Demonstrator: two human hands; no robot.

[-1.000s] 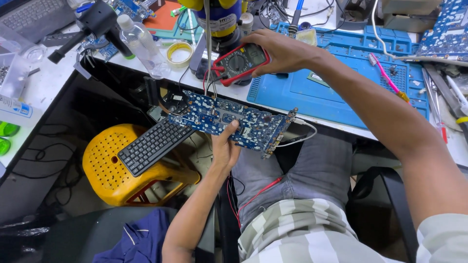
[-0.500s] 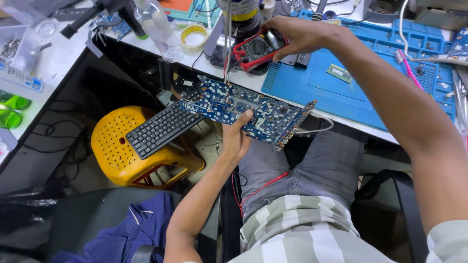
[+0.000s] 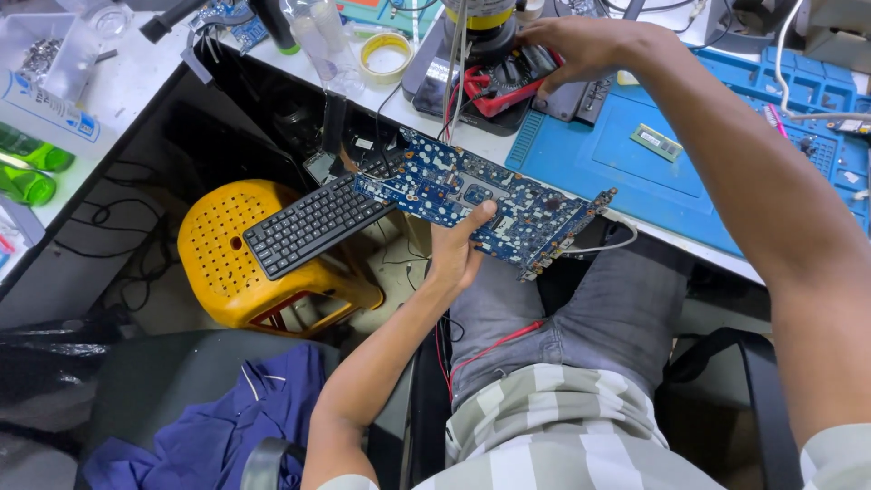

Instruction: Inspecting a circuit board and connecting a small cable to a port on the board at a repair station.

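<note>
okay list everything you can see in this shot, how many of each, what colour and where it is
circuit board: one, blue, held over the lap at the bench edge
meter: one, red and black, on the bench under the right hand
work mat: one, blue, on the bench, right
memory module: one, green, on the mat
tape roll: one, yellow, bench top
keyboard: one, black, resting on the stool
stool: one, yellow, on the floor, left
bottles: two, green, far left
cloth: one, blue, on the grey seat, lower left
left hand: one, gripping the board's near edge
right hand: one, on the meter
</note>
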